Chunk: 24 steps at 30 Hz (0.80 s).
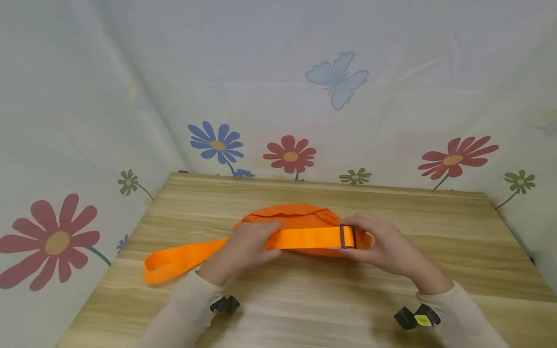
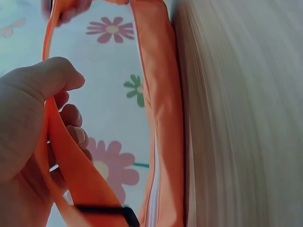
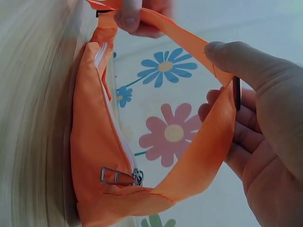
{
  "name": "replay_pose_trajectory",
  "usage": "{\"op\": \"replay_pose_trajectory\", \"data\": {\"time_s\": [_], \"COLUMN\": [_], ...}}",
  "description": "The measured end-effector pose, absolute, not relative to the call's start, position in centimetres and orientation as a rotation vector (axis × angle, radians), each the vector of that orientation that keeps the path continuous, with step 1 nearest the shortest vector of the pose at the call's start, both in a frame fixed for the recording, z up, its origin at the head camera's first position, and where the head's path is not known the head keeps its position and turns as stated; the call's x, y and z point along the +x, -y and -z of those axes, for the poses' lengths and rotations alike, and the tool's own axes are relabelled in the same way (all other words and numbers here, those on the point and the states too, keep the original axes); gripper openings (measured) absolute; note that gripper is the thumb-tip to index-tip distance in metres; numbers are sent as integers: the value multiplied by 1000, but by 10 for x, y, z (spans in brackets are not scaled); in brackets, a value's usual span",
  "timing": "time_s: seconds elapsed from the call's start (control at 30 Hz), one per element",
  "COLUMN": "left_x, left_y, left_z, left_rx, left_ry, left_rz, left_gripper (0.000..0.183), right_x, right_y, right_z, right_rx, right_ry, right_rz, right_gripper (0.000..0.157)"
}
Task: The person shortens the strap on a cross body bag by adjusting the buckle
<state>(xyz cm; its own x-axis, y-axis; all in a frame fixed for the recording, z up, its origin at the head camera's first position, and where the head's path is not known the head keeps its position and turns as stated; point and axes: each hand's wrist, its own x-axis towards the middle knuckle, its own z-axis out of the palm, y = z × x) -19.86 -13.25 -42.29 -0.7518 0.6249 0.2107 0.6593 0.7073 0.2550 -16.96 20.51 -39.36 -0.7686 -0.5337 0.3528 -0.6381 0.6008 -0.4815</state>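
Note:
An orange waist bag (image 1: 287,210) lies on the wooden table, its strap (image 1: 309,238) raised in front of it. My left hand (image 1: 245,246) grips the strap, thumb on top and fingers curled beneath. On the other side my right hand (image 1: 385,244) pinches the strap at a black slider buckle (image 3: 237,93). Between the hands the strap runs straight. A loop of strap (image 1: 163,275) extends left past my left wrist. Along the bag runs a white zipper (image 2: 155,175), with a metal zipper pull (image 3: 118,176) near one end. Another black buckle (image 2: 106,209) shows below my left hand.
The wood-grain table (image 1: 296,309) reaches back to a white curtain (image 1: 261,87) printed with flowers and a butterfly. A small black device (image 1: 225,304) is strapped to my left wrist, and a similar black device (image 1: 415,317) to my right.

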Motion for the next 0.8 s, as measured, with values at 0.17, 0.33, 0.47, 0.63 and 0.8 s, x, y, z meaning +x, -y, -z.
{"op": "replay_pose_trajectory", "data": {"time_s": [0.17, 0.33, 0.47, 0.63, 0.8], "left_x": [-200, -201, -201, -201, -200], "left_y": [145, 155, 163, 172, 179], "left_z": [427, 430, 430, 430, 429], "left_rx": [-1062, -1074, -1074, -1084, -1087], "left_ry": [2779, 2750, 2736, 2721, 2709], "left_rz": [473, 430, 429, 427, 401], "left_gripper": [37, 40, 42, 41, 42], "right_x": [-169, -168, -168, -168, -168], "right_y": [-211, -218, -225, -237, -250], "right_z": [393, 394, 396, 397, 399], "right_rx": [980, 983, 984, 1002, 1003], "right_ry": [2645, 2638, 2613, 2579, 2552], "right_rz": [-854, -833, -817, -826, -864], "right_gripper": [56, 58, 61, 63, 65]}}
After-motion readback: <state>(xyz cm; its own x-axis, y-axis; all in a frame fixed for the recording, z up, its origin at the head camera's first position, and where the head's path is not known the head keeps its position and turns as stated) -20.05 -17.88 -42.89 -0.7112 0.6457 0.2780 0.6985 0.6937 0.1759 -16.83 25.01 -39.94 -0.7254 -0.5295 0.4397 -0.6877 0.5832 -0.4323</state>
